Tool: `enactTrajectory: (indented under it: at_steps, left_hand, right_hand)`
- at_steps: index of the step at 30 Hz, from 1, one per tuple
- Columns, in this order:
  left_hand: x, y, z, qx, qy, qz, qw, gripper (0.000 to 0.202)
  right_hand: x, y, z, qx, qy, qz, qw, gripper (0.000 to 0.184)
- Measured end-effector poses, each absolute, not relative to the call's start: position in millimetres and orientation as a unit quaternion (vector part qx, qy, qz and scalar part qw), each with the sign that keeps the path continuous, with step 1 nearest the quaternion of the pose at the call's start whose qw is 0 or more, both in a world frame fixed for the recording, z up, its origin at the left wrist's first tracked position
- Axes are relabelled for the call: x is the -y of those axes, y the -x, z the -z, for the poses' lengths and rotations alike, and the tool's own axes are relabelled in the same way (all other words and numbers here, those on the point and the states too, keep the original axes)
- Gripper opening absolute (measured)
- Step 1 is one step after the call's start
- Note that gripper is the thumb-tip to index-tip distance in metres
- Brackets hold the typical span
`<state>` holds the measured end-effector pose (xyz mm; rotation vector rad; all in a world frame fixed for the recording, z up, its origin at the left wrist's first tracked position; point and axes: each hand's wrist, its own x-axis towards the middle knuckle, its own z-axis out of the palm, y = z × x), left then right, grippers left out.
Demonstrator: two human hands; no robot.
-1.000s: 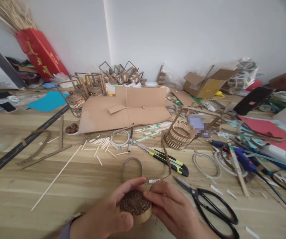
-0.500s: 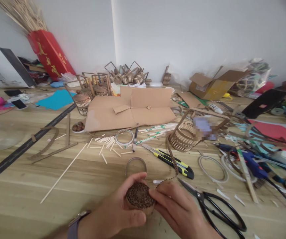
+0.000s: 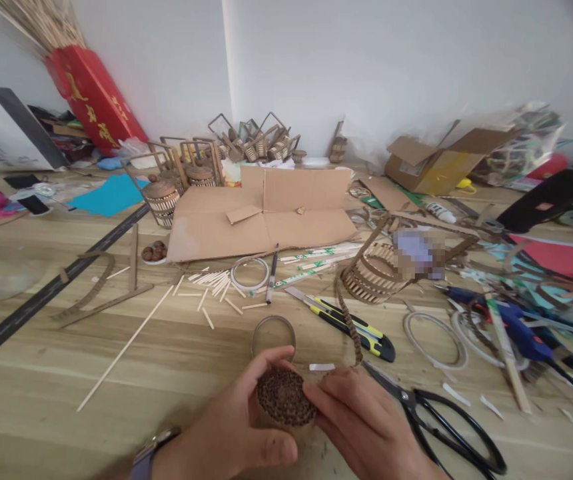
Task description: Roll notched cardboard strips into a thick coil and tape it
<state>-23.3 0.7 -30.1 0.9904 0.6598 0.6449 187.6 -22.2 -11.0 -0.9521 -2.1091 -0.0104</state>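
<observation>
A dark brown coil (image 3: 286, 398), wound round from a ridged corrugated strip, faces up between my hands. My left hand (image 3: 239, 420) cups it, thumb along the near side and fingers behind. On its right edge, my right hand (image 3: 366, 420) pinches the strip (image 3: 349, 323) against the coil; the fingertips partly hide this contact. From there the strip's free length runs up beside a small slatted basket (image 3: 374, 277) with a tall handle. Just beyond my left fingers lies a thin ring (image 3: 253, 333). Black-handled scissors (image 3: 446, 400) rest to the right of my right hand.
A yellow-black utility knife (image 3: 381, 348), tape rolls (image 3: 459, 365) and a blue glue gun (image 3: 521, 327) lie to the right. Ahead are short sticks (image 3: 221, 283) and a cardboard sheet (image 3: 206, 230). A long dark strip (image 3: 66, 283) crosses the left; finished baskets (image 3: 161, 200) stand behind.
Both hands keep their hold while the coil shifts slightly right and turns or tilts a little. The camera view shifts slightly, and the strip's loose end near my right hand hangs straighter.
</observation>
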Motion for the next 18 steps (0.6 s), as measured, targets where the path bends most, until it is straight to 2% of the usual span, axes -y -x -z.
enactTrajectory:
  at_steps: [3,12,18]
  left_hand:
    - [2,21,28,-0.325,-0.450,-0.285,0.781,0.095]
    - [6,27,25,-0.260,-0.457,-0.260,0.810,0.089]
    - [6,20,33,-0.251,-0.393,-0.312,0.827,0.091]
  right_hand:
    - [23,-190,20,0.839,0.383,0.012,0.386,0.024]
    - [29,-190,39,0.828,0.398,-0.129,0.374,0.028]
    - [27,-196,29,0.836,0.406,-0.074,0.362,0.030]
